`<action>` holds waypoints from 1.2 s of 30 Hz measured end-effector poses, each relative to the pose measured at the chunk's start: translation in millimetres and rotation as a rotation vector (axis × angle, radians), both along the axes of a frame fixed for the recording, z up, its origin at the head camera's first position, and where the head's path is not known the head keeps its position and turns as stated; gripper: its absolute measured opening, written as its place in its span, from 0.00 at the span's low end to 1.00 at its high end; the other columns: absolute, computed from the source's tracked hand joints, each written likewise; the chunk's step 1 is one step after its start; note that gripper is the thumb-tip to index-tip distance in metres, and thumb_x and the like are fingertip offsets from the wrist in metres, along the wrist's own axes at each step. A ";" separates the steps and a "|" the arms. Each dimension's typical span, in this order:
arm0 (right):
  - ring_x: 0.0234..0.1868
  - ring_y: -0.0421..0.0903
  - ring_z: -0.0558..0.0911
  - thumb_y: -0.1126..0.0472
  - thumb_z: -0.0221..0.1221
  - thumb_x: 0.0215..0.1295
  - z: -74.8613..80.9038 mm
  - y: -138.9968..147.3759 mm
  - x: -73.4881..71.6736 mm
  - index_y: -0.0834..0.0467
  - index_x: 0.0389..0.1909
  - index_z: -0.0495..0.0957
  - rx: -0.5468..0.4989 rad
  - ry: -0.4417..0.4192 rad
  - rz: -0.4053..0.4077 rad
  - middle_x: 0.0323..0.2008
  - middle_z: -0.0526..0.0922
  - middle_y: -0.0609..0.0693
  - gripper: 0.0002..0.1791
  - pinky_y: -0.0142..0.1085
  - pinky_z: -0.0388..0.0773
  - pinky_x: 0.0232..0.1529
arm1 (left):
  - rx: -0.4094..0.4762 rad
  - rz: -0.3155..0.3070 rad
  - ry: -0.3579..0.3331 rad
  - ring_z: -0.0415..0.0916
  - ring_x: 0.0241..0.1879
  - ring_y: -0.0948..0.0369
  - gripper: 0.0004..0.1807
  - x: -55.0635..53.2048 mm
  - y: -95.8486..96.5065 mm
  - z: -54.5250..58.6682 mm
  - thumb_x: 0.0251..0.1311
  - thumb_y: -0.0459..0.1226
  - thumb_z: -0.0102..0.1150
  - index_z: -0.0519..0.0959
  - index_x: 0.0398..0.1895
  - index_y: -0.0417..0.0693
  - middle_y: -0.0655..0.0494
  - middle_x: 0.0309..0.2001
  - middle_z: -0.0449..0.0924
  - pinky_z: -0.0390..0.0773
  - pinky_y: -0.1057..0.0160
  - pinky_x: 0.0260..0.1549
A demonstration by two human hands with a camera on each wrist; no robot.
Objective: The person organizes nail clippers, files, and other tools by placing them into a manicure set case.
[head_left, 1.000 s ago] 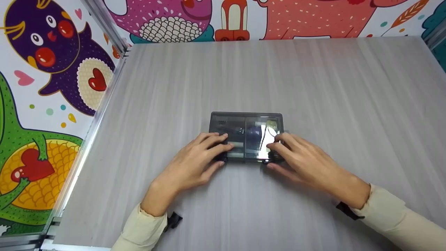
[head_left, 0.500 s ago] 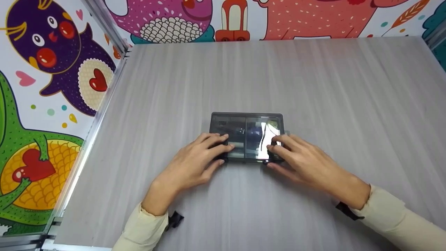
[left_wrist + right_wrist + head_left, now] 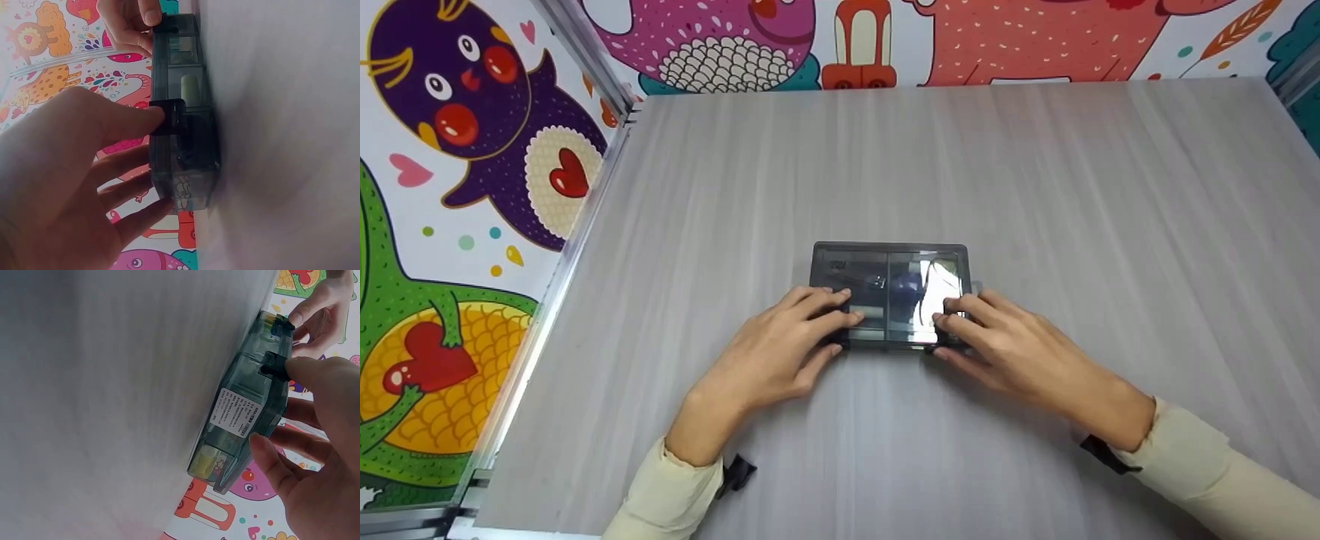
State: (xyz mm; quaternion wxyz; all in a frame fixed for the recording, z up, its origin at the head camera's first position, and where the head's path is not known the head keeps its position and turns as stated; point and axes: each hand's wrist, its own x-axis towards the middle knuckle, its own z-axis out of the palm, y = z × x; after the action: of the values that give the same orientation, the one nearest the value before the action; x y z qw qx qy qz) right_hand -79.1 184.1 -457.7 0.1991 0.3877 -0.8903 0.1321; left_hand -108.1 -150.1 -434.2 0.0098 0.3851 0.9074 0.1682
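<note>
A dark see-through plastic storage box (image 3: 851, 259) lies on the table, its lid down. My left hand (image 3: 776, 349) grips its front left corner, fingers over the lid, with the thumb on a black latch (image 3: 171, 115) in the left wrist view. At the front right corner my right hand (image 3: 1024, 352) grips the box the same way. Its thumb touches the other black latch (image 3: 274, 367) in the right wrist view. A white printed label (image 3: 235, 412) is on the box's side. Small items show dimly through the walls, including something yellow (image 3: 202, 464); their kind is unclear.
The grey wood-patterned table (image 3: 930, 165) reaches to walls with cartoon animal prints (image 3: 1050, 45) at the back and left. A metal rail (image 3: 562, 277) runs along the left edge. Black straps (image 3: 735, 476) show at the sleeve cuffs.
My right index and middle fingers have shifted slightly on the lid near its right end. The box and my left hand look the same.
</note>
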 end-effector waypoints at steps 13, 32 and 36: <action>0.42 0.49 0.82 0.53 0.76 0.66 1.7 -1.2 1.4 0.54 0.51 0.86 0.007 -0.021 -0.018 0.48 0.86 0.50 0.16 0.39 0.86 0.34 | 0.001 0.013 -0.030 0.72 0.75 0.54 0.23 0.3 0.7 2.6 0.76 0.41 0.64 0.81 0.72 0.60 0.58 0.78 0.74 0.79 0.49 0.71; 0.43 0.47 0.81 0.52 0.75 0.67 2.5 -0.8 1.7 0.53 0.52 0.87 -0.011 -0.059 -0.035 0.47 0.86 0.48 0.17 0.38 0.86 0.32 | -0.006 0.018 -0.047 0.73 0.73 0.54 0.24 -1.0 4.2 6.0 0.74 0.38 0.66 0.82 0.71 0.59 0.56 0.77 0.75 0.84 0.48 0.66; 0.42 0.47 0.81 0.52 0.76 0.66 2.4 -1.0 1.9 0.53 0.51 0.87 0.000 -0.056 -0.037 0.47 0.86 0.48 0.17 0.38 0.86 0.32 | -0.009 0.024 -0.054 0.73 0.73 0.54 0.24 -0.3 4.1 6.2 0.74 0.38 0.66 0.82 0.71 0.59 0.56 0.77 0.75 0.84 0.47 0.65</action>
State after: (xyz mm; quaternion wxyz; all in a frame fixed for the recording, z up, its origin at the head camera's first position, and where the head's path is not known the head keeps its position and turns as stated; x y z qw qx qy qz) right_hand -77.1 183.2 -455.3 0.1767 0.3673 -0.9025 0.1391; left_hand -108.4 -146.0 -428.0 0.0340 0.3694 0.9121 0.1745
